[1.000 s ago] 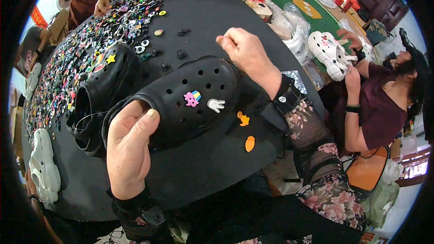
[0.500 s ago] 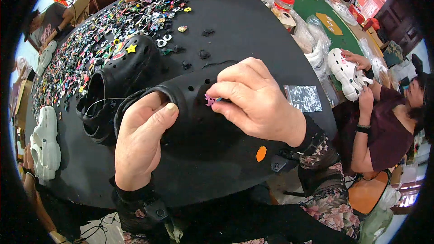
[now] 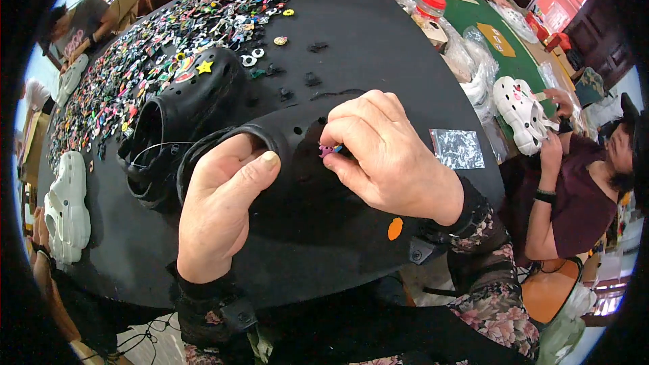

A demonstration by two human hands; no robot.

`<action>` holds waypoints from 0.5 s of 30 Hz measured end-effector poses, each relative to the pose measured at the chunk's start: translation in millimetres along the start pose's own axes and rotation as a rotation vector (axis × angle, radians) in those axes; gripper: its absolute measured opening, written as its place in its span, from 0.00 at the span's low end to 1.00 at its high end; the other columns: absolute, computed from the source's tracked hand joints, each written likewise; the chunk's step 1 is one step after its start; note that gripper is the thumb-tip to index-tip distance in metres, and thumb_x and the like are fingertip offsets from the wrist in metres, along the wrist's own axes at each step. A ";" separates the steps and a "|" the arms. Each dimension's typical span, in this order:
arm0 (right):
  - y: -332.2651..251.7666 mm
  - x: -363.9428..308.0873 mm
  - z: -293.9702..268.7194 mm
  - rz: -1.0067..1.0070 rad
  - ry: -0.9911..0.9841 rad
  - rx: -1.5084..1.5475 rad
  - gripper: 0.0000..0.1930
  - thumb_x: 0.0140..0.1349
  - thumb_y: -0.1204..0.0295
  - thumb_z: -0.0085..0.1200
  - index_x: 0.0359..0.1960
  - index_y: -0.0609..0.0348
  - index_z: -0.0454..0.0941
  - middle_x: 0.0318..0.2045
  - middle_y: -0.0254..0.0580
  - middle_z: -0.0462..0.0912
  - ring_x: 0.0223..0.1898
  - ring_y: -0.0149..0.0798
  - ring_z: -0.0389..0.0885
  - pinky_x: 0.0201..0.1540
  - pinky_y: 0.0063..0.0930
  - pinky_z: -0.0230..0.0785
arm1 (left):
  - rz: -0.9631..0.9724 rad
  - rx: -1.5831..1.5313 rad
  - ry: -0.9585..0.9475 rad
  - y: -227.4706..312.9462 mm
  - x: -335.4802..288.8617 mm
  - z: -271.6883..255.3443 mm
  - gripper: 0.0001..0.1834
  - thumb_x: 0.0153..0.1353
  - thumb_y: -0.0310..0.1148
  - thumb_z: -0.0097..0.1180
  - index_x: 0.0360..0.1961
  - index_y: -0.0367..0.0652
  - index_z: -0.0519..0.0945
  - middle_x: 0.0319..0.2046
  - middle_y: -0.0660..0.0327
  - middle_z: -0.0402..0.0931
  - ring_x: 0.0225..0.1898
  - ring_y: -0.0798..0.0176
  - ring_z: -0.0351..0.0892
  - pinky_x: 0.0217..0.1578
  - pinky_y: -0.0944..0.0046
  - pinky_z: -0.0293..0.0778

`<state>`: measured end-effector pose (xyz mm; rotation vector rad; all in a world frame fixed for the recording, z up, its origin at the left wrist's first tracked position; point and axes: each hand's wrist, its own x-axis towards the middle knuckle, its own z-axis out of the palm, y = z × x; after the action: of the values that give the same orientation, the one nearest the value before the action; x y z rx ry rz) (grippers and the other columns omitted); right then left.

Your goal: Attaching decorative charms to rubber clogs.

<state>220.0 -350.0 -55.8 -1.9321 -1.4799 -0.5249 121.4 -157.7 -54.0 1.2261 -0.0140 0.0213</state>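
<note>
My left hand grips a black clog by its opening, thumb on the rim and fingers inside the shoe. Over the clog's perforated toe, my right hand pinches a small purple shoe charm between thumb and forefinger. The charm is against the upper or just over it; I cannot tell whether it sits in a hole. A second black clog lies to the left, with a yellow star charm and a rainbow-coloured one on its toe.
A wide heap of small colourful charms covers the far left of the black table. White clogs stand at the left edge. An orange oval piece and a clear plastic bag lie at right. A co-worker handles a white clog.
The held clog and both my hands have shifted slightly to the right in view. My right fingers still pinch the purple charm. The co-worker's far hand has moved off the white clog's toe.
</note>
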 end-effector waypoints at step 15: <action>-15.6 16.9 -0.1 0.054 -0.143 -0.060 0.12 0.45 0.79 0.59 0.32 0.57 0.70 0.29 0.43 0.70 0.35 0.49 0.70 0.42 0.40 0.60 | 0.024 0.100 0.009 -8.7 -3.8 -9.0 0.14 0.63 0.28 0.53 0.47 0.31 0.75 0.37 0.66 0.76 0.39 0.74 0.71 0.40 0.71 0.69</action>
<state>209.9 -335.7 -40.9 -2.0880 -1.5101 -0.4189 117.9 -152.2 -65.3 1.3261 -0.0202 0.0492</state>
